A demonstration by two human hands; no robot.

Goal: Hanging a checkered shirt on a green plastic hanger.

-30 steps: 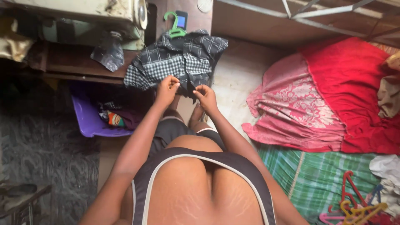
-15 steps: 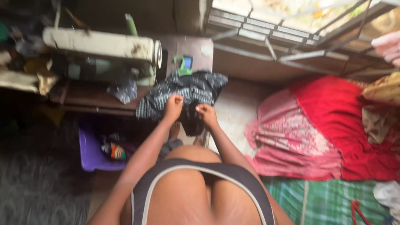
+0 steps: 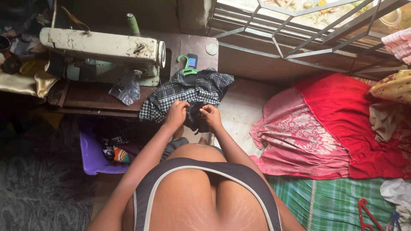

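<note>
A black-and-white checked garment lies bunched on the right end of a dark wooden sewing table and hangs over its front edge. My left hand pinches the cloth at that edge. My right hand grips a darker fold of the same cloth just beside it, the two hands a few centimetres apart. An old cream sewing machine stands on the table to the left of the garment.
A green hanger and a small blue object lie behind the garment. A purple plastic tub with scraps sits under the table. Red and pink cloths lie on the floor at right, a green striped mat nearer. A barred window is above.
The view has tilted up, so the table, machine and window sit lower in frame. Both hands stay on the checked garment at the table edge, close together.
</note>
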